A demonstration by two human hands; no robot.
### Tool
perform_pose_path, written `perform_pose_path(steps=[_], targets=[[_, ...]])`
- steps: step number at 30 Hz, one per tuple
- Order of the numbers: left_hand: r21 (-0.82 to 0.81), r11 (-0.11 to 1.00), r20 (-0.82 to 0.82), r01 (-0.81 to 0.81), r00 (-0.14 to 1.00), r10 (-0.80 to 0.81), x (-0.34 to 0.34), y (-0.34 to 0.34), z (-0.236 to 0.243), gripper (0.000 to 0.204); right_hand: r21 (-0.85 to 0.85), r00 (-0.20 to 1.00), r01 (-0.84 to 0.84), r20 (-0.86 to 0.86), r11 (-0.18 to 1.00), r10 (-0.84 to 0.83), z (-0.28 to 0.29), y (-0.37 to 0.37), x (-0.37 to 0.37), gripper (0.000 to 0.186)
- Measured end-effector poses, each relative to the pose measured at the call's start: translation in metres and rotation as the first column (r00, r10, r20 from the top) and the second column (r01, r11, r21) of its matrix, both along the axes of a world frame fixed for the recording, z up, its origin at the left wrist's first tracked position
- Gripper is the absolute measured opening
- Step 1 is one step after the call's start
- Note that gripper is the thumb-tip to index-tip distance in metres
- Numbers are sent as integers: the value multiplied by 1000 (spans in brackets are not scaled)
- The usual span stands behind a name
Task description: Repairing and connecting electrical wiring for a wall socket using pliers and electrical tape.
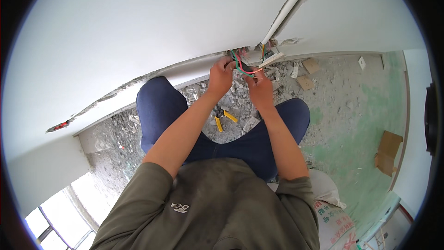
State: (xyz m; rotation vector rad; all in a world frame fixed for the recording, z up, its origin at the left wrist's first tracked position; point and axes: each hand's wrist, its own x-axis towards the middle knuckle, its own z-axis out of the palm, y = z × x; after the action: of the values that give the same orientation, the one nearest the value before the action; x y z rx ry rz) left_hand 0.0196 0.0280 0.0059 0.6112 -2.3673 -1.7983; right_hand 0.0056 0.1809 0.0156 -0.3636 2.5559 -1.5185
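My left hand (220,77) is closed, its fingertips pinched at the electrical wires by an opening low in the wall. Red and green wires (240,67) loop out of that opening and run across to my right hand (261,89). My right fingers are closed around the wire ends, partly hiding them. A white plate (272,60), seen almost edge-on, is tilted just beyond my right fingertips. Something dark sits between the hands, too small to make out. Yellow-handled pliers (225,118) lie open on the rubble between my knees.
A white pipe (289,7) runs down a wall groove to the opening. Broken plaster (236,95) covers the floor. Tan square pieces (305,82) and a white plate (361,63) lie to the right. Farther right is a cardboard piece (388,150); a printed sack (335,224) stands behind me.
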Motion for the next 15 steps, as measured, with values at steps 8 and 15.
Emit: perform_pose_path(steps=[8, 15], targets=[[-185, 973, -59, -138, 990, 129, 4, 1, 2, 22, -331, 986, 129, 145, 935, -84, -32, -12, 0, 27], [103, 949, 135, -297, 950, 283, 6, 5, -9, 30, -485, 822, 266, 566, 833, 67, -25, -21, 3, 22]])
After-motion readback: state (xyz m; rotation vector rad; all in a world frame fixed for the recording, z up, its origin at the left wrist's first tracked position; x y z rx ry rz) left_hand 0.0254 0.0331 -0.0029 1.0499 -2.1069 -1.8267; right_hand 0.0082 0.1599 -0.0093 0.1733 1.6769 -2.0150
